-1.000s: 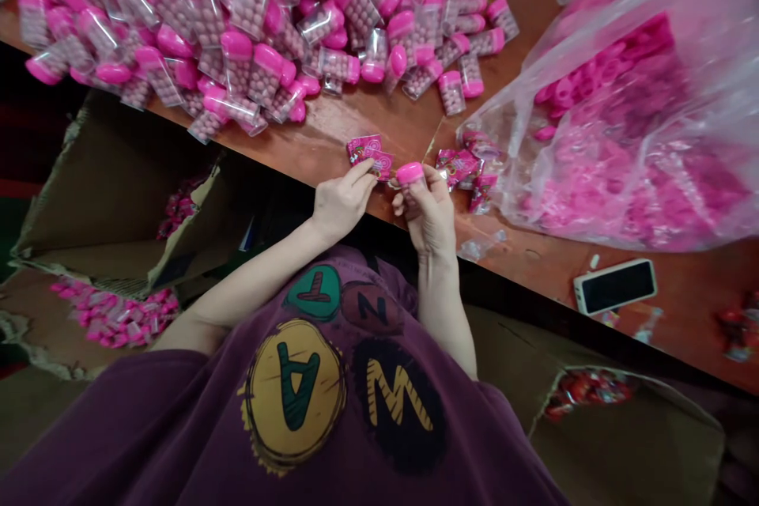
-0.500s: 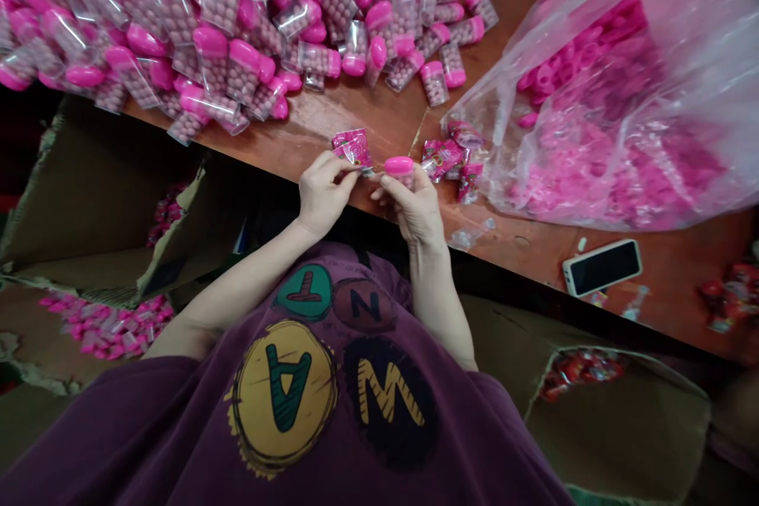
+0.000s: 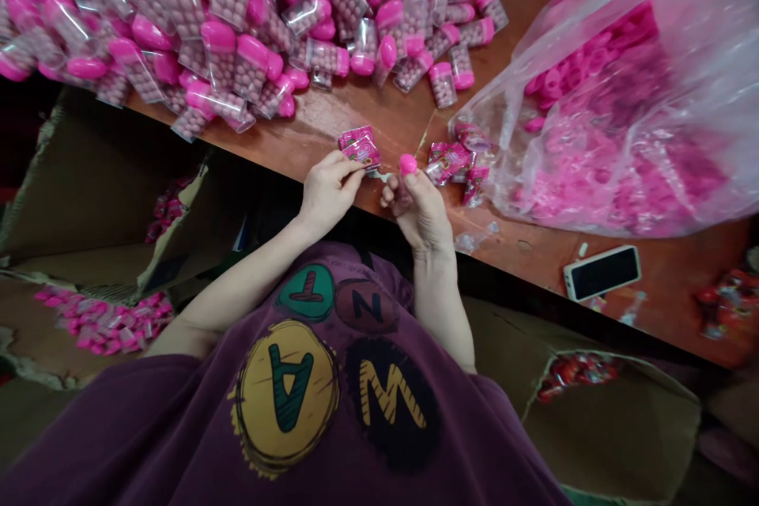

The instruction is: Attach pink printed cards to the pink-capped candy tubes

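My left hand [image 3: 327, 191] pinches a small pink printed packet [image 3: 359, 149] at the near edge of the brown table [image 3: 379, 120]. Close beside it, my right hand [image 3: 418, 209] is closed round a small container with a pink cap [image 3: 408, 164]; only the cap shows above the fingers. The two hands are almost touching. A little pile of the same pink packets [image 3: 459, 162] lies just right of my right hand.
A big heap of pink-capped candy containers [image 3: 237, 16] covers the far left of the table. A clear bag of pink caps [image 3: 617, 103] lies at the right. A phone [image 3: 602, 273] rests near the table edge. Cardboard boxes [image 3: 95, 198] stand below left and right.
The pink-capped container in my right hand has turned, so its cap now looks smaller and rounder. The left hand keeps the packet close to it. The view has shifted slightly.
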The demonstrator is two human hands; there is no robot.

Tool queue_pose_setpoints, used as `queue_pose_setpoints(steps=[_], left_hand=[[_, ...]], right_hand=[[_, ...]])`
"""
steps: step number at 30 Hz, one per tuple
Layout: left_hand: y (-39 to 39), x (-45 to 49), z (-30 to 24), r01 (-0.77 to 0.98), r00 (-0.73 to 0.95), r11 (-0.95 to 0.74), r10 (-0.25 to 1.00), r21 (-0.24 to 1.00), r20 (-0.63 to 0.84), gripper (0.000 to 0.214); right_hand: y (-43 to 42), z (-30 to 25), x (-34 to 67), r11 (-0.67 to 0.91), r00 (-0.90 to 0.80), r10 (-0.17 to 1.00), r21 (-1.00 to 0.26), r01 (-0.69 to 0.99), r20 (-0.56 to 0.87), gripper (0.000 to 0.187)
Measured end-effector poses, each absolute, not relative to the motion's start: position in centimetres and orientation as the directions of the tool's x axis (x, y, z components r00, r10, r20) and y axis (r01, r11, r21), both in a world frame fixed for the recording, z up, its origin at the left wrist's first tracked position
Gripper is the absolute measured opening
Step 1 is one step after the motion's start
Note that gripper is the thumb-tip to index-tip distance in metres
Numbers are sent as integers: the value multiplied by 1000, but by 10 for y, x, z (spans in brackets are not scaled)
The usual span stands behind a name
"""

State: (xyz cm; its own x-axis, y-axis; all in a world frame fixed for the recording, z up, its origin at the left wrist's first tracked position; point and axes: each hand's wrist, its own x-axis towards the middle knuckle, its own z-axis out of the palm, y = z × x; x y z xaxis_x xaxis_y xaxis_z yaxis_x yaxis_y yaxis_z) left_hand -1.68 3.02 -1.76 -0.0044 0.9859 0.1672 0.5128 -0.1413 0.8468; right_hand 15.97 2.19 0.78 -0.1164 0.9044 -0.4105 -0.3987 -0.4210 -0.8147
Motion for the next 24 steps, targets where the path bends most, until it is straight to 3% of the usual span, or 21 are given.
queue_pose_setpoints(steps=[4, 9, 15, 18, 21, 24], left_hand=[[26, -18, -20, 497, -38, -174, 974, 850, 221, 20], [19, -19, -23, 614, -5, -231, 955, 755, 295, 31], [14, -18, -27, 738, 77, -277, 940, 615, 331, 41], [12, -16, -24, 694, 77, -262, 953, 670, 293, 38], [16, -17, -21, 589, -26, -190, 967, 785, 253, 36], [25, -20, -20, 553, -111, -117, 971, 825, 212, 26]], right_hand=[[34, 1, 159, -366, -19, 926, -884, -291, -377, 62], [56, -10, 155, -272, 106, 953, -955, -114, -284, 55], [65, -11, 146, -247, 59, 968, -968, 35, -245, 47], [64, -13, 146, -193, 79, 979, -976, 102, -186, 35], [67, -20, 147, -136, 100, 988, -966, 219, -117, 25], [71, -24, 147, -59, 58, 997, -946, 319, -42, 21]])
